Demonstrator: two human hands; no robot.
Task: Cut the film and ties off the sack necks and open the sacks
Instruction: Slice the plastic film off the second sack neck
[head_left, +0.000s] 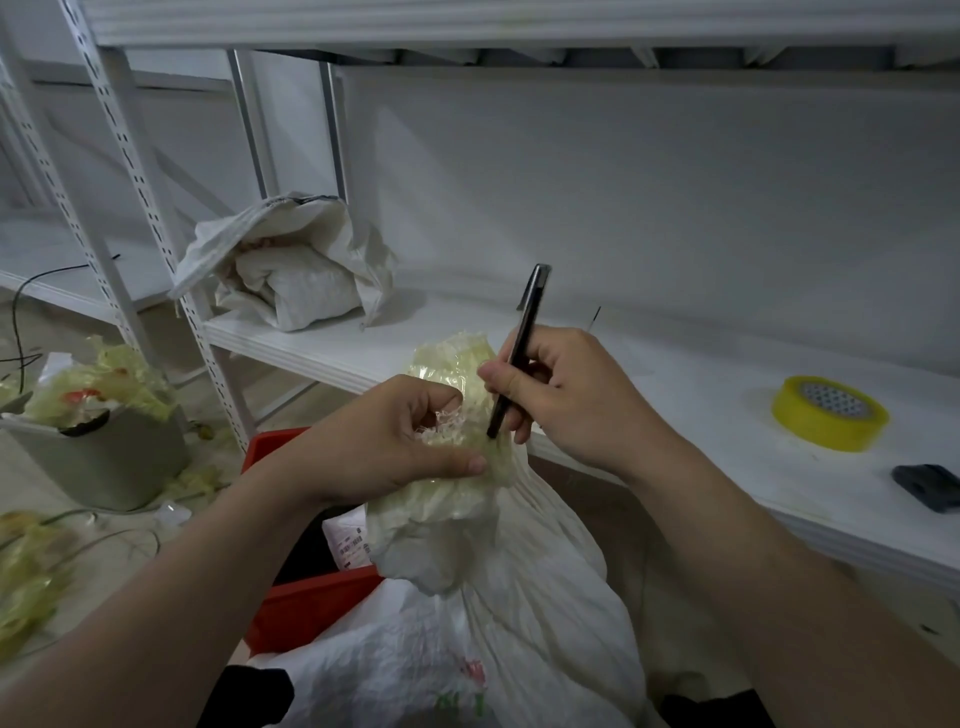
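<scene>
Low in the middle, just in front of the white shelf board, a big white woven sack is held up by its neck. The neck is wrapped in pale yellow see-through film. The film is held by the left hand, with the grip closed tight round it. A thin black cutter is pinched like a pen in the grip of the right hand, and its low tip is touching the torn film. The blade is too small to be made out. What lies under the film cannot be seen. A red plastic crate is partly hidden behind the sack. On the shelf, a dark thing is cut off by the right edge.
</scene>
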